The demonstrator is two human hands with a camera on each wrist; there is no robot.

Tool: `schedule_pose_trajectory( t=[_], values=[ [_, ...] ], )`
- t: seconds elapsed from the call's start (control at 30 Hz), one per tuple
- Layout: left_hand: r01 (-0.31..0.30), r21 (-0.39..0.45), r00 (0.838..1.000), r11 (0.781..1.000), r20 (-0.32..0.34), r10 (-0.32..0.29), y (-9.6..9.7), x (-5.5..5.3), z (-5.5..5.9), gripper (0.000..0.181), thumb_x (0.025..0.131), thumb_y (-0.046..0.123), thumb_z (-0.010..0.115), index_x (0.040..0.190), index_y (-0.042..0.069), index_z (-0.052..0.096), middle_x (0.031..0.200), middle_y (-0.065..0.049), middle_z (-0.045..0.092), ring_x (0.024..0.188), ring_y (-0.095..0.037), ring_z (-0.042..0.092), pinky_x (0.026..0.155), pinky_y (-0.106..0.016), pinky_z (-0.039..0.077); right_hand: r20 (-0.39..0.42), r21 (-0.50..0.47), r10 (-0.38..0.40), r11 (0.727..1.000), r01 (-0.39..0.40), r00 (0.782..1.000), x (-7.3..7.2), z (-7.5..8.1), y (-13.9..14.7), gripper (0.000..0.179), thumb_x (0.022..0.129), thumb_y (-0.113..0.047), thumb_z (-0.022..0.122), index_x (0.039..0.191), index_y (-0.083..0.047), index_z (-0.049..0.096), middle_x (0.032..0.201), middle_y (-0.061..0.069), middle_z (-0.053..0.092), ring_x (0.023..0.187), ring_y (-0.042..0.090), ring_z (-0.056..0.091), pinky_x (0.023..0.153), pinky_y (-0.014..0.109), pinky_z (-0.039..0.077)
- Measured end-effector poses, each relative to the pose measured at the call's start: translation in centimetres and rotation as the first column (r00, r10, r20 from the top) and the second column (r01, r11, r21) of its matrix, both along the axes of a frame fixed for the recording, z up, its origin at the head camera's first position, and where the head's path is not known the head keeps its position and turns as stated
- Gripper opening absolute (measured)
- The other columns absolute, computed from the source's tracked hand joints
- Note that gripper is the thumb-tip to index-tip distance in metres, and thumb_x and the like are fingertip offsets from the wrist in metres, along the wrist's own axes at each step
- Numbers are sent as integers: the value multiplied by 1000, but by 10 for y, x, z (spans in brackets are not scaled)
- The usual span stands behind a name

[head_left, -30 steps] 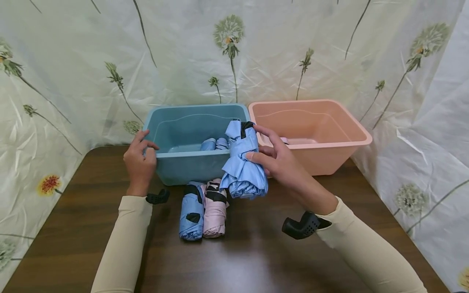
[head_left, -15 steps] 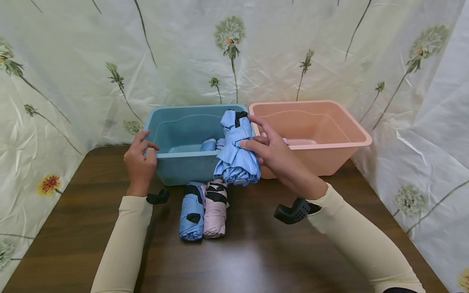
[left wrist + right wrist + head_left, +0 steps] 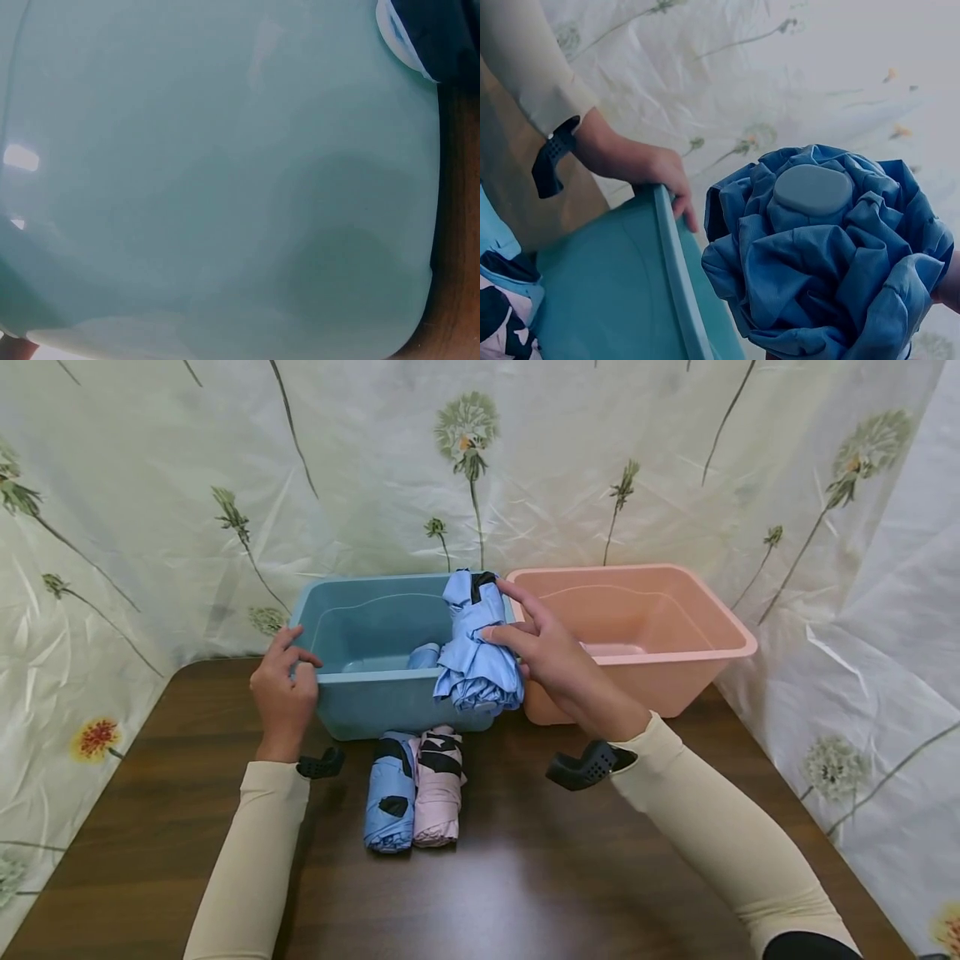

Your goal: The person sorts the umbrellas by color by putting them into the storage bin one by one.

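My right hand [image 3: 557, 662] holds a folded blue umbrella [image 3: 478, 647] with a black patch near its far end. The umbrella is tilted over the front right rim of the blue bin [image 3: 390, 706]. Its gathered canopy and rounded end cap [image 3: 813, 189] fill much of the right wrist view. On the bin's left front corner, my left hand [image 3: 287, 689] grips the rim. A rolled blue umbrella [image 3: 423, 656] lies inside that bin, partly hidden by the wall. Only the bin's wall [image 3: 217, 180] fills most of the left wrist view.
A pink bin [image 3: 637, 685] stands just right of the blue one. In front of the blue bin, a folded blue umbrella [image 3: 391, 827] and a folded pink umbrella [image 3: 438, 806] lie side by side on the wooden table [image 3: 525, 893]. A flowered curtain [image 3: 360, 468] hangs behind.
My right hand has carried the blue umbrella forward and a little left, from in front of the blue bin's wall to over its rim. The left hand keeps its place on the rim.
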State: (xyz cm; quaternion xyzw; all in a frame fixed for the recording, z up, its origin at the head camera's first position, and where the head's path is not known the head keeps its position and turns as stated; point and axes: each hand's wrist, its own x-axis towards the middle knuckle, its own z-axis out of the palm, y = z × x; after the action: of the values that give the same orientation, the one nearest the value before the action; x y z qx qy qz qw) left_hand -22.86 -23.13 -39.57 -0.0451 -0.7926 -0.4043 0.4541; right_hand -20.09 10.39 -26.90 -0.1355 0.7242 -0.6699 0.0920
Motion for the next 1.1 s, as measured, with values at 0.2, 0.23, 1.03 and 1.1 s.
schedule_pose_trajectory(
  t=[0.2,0.23,1.03,1.1],
  values=[
    [-6,-11,1000,1000,8,6,0,0,0,34,80,6,37,64,1,67,124,-4,65,93,-25,67,42,-28,15,15,-12,-16,1000,16,1000,-9,2,-2,66,92,-20,62,150,-32,33,113,15,64,77,17,64,62,26,49],
    [-8,-11,1000,1000,9,8,0,0,0,34,80,6,37,64,1,67,124,-4,65,91,-25,67,42,-28,15,21,-15,-22,1000,22,1000,-11,3,-3,66,92,-21,63,150,-33,33,115,16,63,81,18,64,65,28,51],
    [10,-4,1000,1000,-10,-10,0,1,0,34,80,5,37,64,1,67,123,-4,65,128,-17,50,42,-28,15,84,-19,-131,991,133,988,-51,-3,-20,64,87,-33,69,145,-36,41,131,3,43,83,19,53,68,30,48],
    [13,-6,1000,1000,-7,-13,0,0,0,34,80,5,37,65,1,68,124,-5,65,128,-16,50,42,-28,15,83,-16,-130,991,132,988,-55,-4,-21,64,87,-33,69,145,-36,41,126,4,44,80,18,50,67,29,46]
  ],
)
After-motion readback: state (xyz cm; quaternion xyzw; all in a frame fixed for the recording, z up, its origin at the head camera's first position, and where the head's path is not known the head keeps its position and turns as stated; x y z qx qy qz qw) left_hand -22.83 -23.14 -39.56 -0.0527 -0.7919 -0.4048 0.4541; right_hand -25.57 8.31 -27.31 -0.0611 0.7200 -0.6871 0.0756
